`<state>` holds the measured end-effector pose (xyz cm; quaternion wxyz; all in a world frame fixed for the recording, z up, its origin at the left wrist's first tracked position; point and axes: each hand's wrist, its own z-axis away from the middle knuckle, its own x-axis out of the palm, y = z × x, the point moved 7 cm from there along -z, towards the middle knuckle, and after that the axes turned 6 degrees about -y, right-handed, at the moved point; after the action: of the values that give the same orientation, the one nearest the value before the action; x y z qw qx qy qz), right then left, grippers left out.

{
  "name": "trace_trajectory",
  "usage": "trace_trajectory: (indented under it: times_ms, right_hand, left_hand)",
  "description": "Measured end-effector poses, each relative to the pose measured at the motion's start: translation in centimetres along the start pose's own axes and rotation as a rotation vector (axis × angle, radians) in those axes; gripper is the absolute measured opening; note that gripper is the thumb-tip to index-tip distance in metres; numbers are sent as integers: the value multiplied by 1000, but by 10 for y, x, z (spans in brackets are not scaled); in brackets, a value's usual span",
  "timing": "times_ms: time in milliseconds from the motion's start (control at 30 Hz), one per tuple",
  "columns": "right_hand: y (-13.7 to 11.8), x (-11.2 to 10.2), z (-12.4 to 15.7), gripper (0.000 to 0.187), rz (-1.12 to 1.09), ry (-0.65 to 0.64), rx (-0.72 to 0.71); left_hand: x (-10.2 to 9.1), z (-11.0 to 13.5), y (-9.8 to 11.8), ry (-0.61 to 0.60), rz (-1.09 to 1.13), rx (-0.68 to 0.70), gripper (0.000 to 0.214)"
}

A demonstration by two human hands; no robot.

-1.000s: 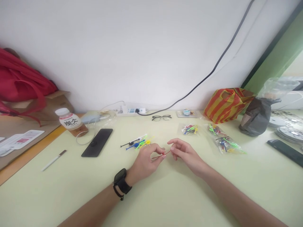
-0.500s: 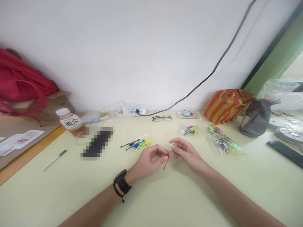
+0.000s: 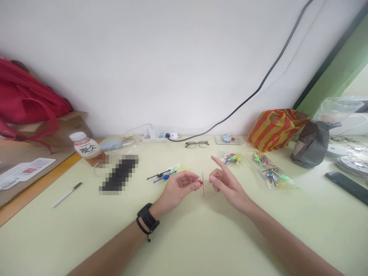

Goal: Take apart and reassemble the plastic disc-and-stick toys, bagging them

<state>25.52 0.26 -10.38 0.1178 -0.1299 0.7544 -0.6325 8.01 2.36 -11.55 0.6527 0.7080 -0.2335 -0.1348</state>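
My left hand (image 3: 178, 188) pinches a small red plastic arrow spinner (image 3: 203, 188) by its hub between thumb and fingertips. The spinner's thin pointer stands upright, seen nearly edge-on. Just right of it, apart from the pointer, is my right hand (image 3: 230, 188), its index finger stretched out and the other fingers loosely bent, with nothing in it. Behind my left hand lie loose arrow spinners, among them a black spinner (image 3: 160, 175) and a blue spinner (image 3: 166, 177); white, green and yellow ones are partly hidden by the hand.
Clear bags of coloured spinners (image 3: 277, 178) lie to the right, with another bag (image 3: 231, 158) farther back. Eyeglasses (image 3: 197, 144) and a power strip (image 3: 163, 137) sit near the wall. At left stand a drink bottle (image 3: 87, 148) and a pen (image 3: 66, 194); a striped bag (image 3: 276, 128) is at right.
The red spinner's pointer has turned from slanted to upright in my left hand. My right hand has come off the pointer, and its index finger now reaches outward.
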Motion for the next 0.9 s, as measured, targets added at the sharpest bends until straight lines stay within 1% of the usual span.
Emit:
trace_trajectory:
  times_ms: [33,67,100,133,167,200,267,300,333,400,500,567,700,800,900]
  right_hand:
    - [1,2,0,72,-23,-3,6]
    - [3,3,1,72,-34,-4,13]
    - [5,4,1,66,-31,-4,20]
    - [6,5,1,54,-11,-8,33]
    - [8,6,1,37,19,-20,54]
    - [10,5,0,30,53,-33,79]
    - [13,3,0,57,104,-34,118]
    - [13,1,0,65,113,-23,125]
    - [12,-1,-1,68,111,-7,123]
    - [10,-4,-1,61,87,19,104]
    - [8,0,-2,43,42,-13,96]
    - [7,4,-2,36,25,-36,93]
    - [7,8,-1,32,9,-59,81]
    - [10,11,-1,35,9,-79,84]
    - [12,15,-2,36,55,-118,85]
  left_hand:
    - [0,0,0,0,0,-2,25]
    - [0,0,0,1,0,-4,25]
    - [1,0,0,2,0,-4,25]
    - [1,0,0,3,0,-5,25]
    - [1,0,1,4,0,-6,26]
    - [1,0,2,6,1,-7,26]
    - [1,0,3,13,1,-8,27]
    - [1,0,4,16,-1,-9,27]
    - [0,0,4,18,-3,-10,27]
    - [0,0,3,16,-10,-11,27]
    - [-1,0,2,9,-28,-3,27]
    - [-1,0,2,9,-41,0,26]
    - [0,0,2,7,-44,-4,26]
    - [3,0,1,-3,-45,3,26]
    - [5,1,2,1,-70,14,26]
